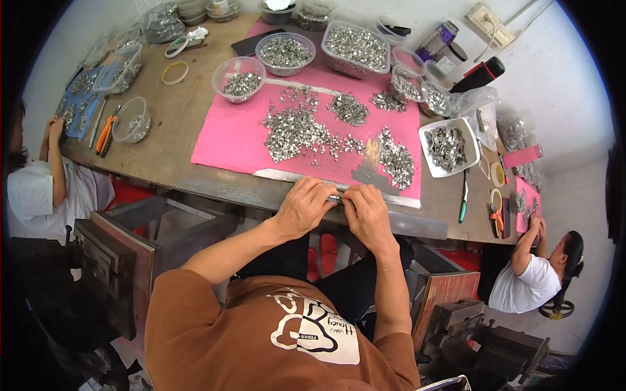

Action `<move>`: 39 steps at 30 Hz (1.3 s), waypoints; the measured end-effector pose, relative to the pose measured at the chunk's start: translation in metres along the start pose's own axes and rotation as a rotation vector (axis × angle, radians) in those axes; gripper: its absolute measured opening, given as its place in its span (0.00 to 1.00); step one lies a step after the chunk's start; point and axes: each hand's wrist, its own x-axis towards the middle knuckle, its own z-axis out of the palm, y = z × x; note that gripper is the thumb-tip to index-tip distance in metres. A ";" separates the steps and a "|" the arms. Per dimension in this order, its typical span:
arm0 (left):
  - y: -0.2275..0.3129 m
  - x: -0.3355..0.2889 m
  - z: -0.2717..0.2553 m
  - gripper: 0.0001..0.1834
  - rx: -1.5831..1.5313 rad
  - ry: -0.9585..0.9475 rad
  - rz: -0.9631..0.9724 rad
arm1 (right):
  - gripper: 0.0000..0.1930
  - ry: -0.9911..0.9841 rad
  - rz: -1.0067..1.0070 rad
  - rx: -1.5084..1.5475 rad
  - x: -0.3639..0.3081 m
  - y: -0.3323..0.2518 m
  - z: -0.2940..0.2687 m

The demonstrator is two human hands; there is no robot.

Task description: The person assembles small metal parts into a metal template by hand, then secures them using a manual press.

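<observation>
At the table's near edge, my left hand (305, 207) and my right hand (368, 214) are closed with fingertips almost meeting. Between them they pinch a small, thin metal piece (334, 198), mostly hidden by the fingers, so its exact kind is unclear. Just beyond lies a pink mat (228, 140) bearing a large heap of small silvery metal parts (290, 133). Smaller heaps of such parts (349, 109) sit behind it, and another pile (396, 159) spreads to the right. Beside that pile, a row of thin strips (372, 153) lies above a grey patch (376, 179).
Tubs of metal parts line the back: a round tub (239, 96), a bowl (285, 66) and a rectangular tub (356, 70). At right are a white square dish (426, 146) and a green-handled tool (463, 207). Orange-handled pliers (104, 137) lie left. Co-workers sit at both ends.
</observation>
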 end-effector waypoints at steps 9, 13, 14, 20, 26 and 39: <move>-0.001 0.006 0.002 0.14 -0.052 0.040 -0.001 | 0.08 -0.170 -0.057 -0.154 0.009 -0.006 -0.009; -0.001 0.005 0.002 0.14 -0.050 0.050 -0.002 | 0.07 -0.175 -0.049 -0.091 0.010 0.001 -0.008; 0.000 0.006 0.002 0.14 -0.052 0.051 -0.001 | 0.07 -0.176 -0.050 -0.092 0.010 0.001 -0.009; 0.001 0.003 0.001 0.14 -0.059 0.043 -0.006 | 0.08 -0.168 -0.044 -0.103 0.004 -0.001 -0.009; 0.002 0.002 0.000 0.18 -0.047 0.030 -0.032 | 0.13 -0.040 0.365 0.259 -0.013 0.023 -0.015; 0.000 0.004 0.001 0.17 -0.064 0.034 -0.030 | 0.08 -0.051 0.440 0.342 -0.016 0.027 -0.020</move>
